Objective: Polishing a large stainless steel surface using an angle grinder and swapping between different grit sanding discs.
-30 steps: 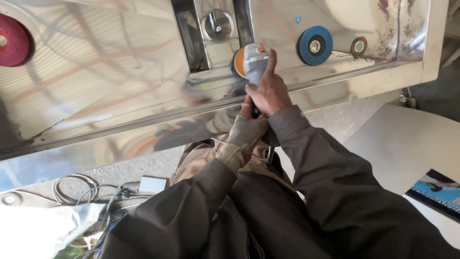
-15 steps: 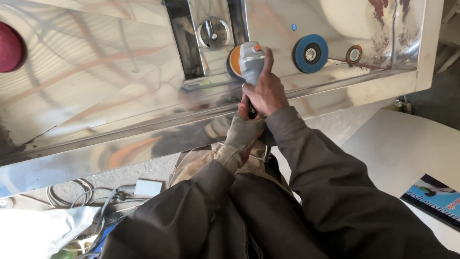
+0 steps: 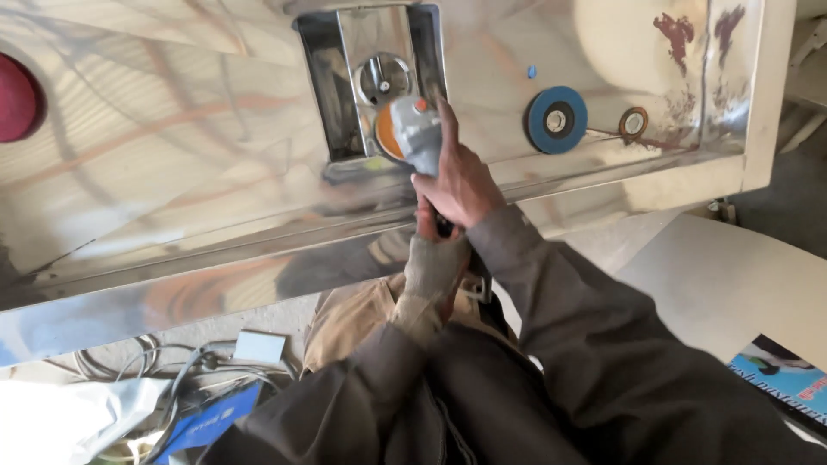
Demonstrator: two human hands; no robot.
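My right hand (image 3: 461,176) grips the grey head of an angle grinder (image 3: 415,133) with an orange disc, pressed against a shiny steel sheet (image 3: 189,155). My left hand (image 3: 433,258), in a grey fingerless glove, holds the grinder's rear body just below. The disc sits at the lower edge of a rectangular recess (image 3: 370,77) with a round metal fitting (image 3: 384,79) inside it.
A blue sanding disc (image 3: 556,120) and a small orange-rimmed disc (image 3: 633,123) lie on the sheet to the right. A red disc (image 3: 15,96) is at the far left. Cables (image 3: 164,370) and a small white box (image 3: 260,347) lie on the floor. A white panel (image 3: 732,284) stands at right.
The view has shifted, so the sheet and discs sit lower and further left in frame. The grinder has moved slightly along the sheet, staying by the recess.
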